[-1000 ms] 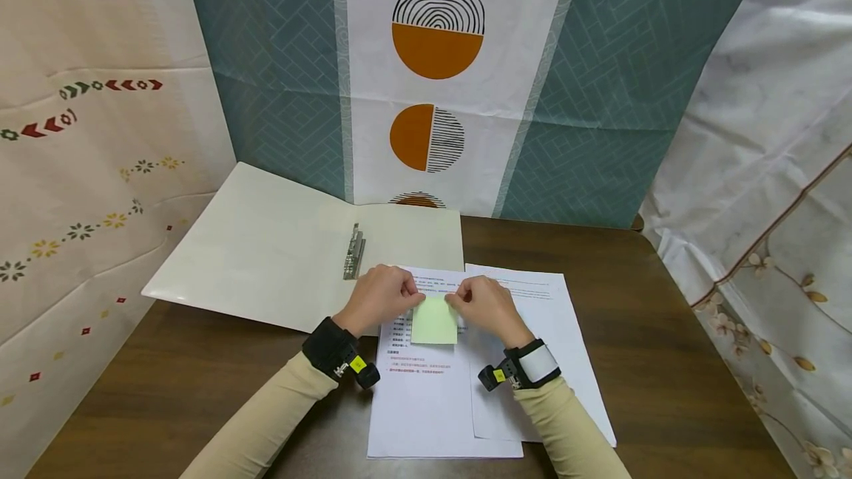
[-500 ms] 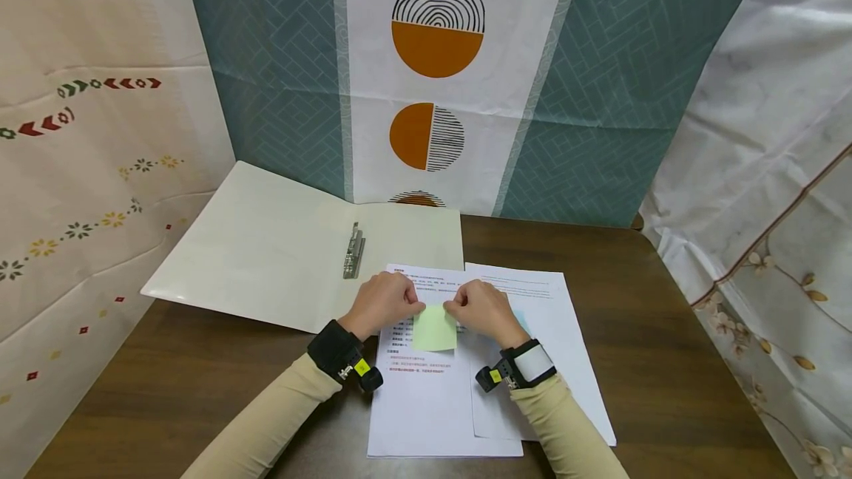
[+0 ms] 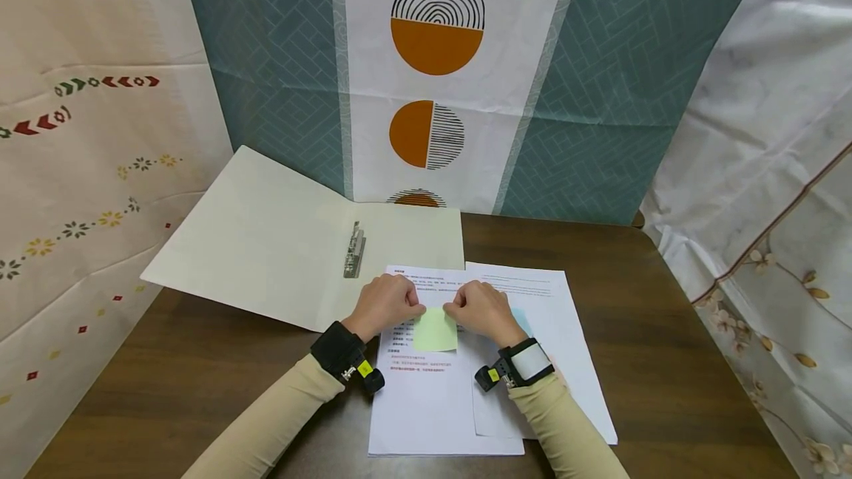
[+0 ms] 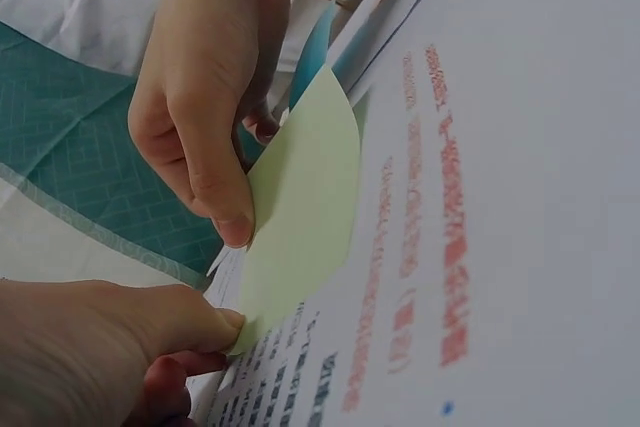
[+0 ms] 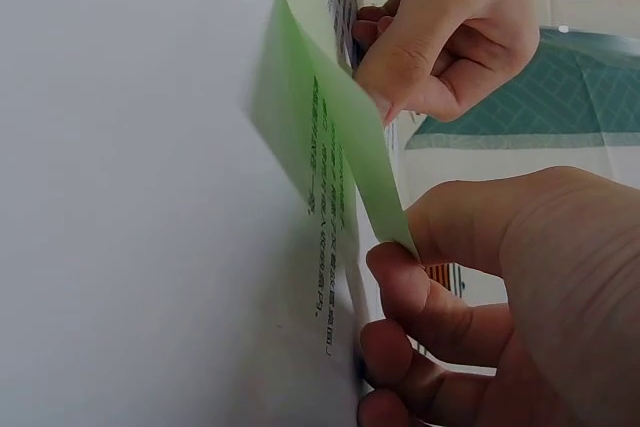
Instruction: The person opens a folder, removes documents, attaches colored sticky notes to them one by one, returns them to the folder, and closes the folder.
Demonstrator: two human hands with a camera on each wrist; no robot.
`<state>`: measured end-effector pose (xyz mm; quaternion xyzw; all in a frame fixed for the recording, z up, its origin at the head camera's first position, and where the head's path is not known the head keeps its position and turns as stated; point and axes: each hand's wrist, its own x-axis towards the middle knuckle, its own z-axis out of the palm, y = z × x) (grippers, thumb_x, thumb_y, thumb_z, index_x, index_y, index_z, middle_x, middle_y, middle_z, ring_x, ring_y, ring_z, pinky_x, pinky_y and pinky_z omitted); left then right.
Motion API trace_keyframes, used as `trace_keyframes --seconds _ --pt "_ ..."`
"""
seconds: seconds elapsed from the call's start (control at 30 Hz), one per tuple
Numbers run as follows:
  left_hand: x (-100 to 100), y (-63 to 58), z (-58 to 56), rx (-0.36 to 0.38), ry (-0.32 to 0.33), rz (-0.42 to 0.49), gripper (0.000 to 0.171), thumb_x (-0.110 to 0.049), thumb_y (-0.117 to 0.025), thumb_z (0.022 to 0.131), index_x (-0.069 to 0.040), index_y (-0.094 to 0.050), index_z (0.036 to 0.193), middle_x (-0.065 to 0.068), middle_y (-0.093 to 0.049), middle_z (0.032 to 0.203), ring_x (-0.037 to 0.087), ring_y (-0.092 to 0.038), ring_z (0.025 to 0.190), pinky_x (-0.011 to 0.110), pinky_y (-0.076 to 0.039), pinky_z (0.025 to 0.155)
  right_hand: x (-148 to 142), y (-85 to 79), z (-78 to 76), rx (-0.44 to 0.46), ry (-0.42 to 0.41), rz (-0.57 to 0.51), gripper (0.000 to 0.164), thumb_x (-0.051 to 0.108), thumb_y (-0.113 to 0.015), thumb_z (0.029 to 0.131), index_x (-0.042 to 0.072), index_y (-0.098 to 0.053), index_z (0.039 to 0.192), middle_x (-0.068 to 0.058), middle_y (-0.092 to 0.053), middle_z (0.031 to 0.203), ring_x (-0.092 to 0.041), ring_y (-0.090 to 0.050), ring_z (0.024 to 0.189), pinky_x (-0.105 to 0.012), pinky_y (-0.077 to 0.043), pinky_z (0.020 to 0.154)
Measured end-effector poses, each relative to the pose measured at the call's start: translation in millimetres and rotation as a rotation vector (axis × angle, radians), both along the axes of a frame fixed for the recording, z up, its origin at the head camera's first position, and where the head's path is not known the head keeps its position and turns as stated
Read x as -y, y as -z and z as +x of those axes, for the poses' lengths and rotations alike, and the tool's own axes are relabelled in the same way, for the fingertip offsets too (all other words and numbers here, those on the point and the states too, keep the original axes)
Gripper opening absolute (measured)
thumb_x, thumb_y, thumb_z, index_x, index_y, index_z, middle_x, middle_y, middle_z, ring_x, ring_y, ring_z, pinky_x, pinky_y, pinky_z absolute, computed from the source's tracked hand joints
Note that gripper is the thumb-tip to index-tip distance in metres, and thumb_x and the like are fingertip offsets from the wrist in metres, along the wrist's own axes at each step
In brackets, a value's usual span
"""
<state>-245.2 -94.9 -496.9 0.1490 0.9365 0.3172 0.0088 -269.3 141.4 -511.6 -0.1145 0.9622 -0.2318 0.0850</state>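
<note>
Left hand (image 3: 386,306), right hand (image 3: 483,309), pinching a green note (image 3: 435,331) by its top corners, over printed paper (image 3: 439,412); open folder (image 3: 266,235) beyond.

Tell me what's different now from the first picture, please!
The left hand and right hand moved slightly toward the person, bringing the green sticky note with them. The folder's left cover tipped up a little. A blue note now shows beside the right hand. Nothing was let go: both hands still pinch the green sticky note. The papers and metal clip stayed put.
</note>
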Motion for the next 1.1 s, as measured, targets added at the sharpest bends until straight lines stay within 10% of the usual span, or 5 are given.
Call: trace_keyframes --seconds 0.33,1.1 --pt "0 14.7 -11.1 0.06 -0.05 -0.054 0.028 -0.034 -0.093 0.092 -0.017 -0.07 0.096 -0.002 -0.07 0.077 0.011 -0.06 0.06 0.024 -0.038 0.051 3 -0.6 1.6 -0.044 0.013 0.024 0.037 0.038 -0.08 0.097 0.029 -0.068 0.062 0.012 -0.061 0.059 -0.014 -0.059 0.066 -0.038 -0.038 0.073" --pt "2 12.3 -9.2 0.079 -0.053 -0.018 0.028 -0.031 -0.093 0.09 -0.021 -0.068 0.083 -0.001 -0.073 0.083 0.012 -0.06 0.063 0.024 -0.038 0.053 -4 -4.4 5.6 -0.136 0.092 0.067 0.034 0.036 -0.081 0.089 0.023 -0.064 0.063 0.005 -0.062 0.062 -0.018 -0.057 0.068 -0.053 -0.04 0.081"
